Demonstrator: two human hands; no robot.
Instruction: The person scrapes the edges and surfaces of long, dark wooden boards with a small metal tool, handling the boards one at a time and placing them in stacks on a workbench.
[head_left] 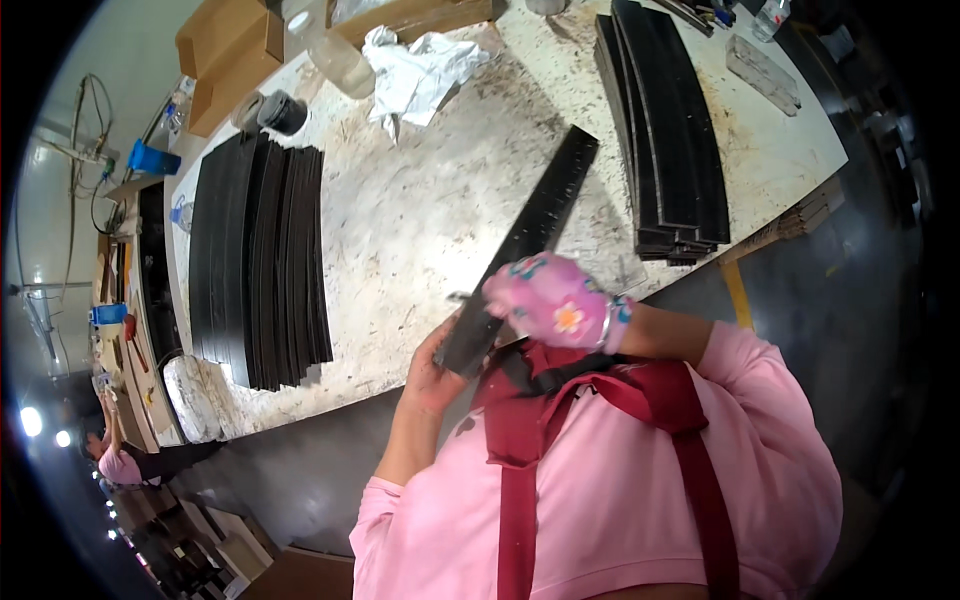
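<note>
A long flat black strip [540,215] slants from my body out over the table, its far end pointing away and to the right. My bare left hand [440,365] is wrapped round its near end. My right hand [555,300], in a pink flowered glove, is closed against the strip's right side, a little farther along. A small dark tip [459,296] pokes out past the strip's left edge near those fingers. Whatever the right hand grips is hidden and blurred. Pale specks dot the strip's upper face.
On the stained white table [400,220], a row of black strips [260,265] stands at left and a stack of black strips [670,130] lies at right. White cloth [420,75], a clear bottle [335,60], a dark cup [283,113] and a cardboard box [230,60] sit behind. Another person [120,460] works far left.
</note>
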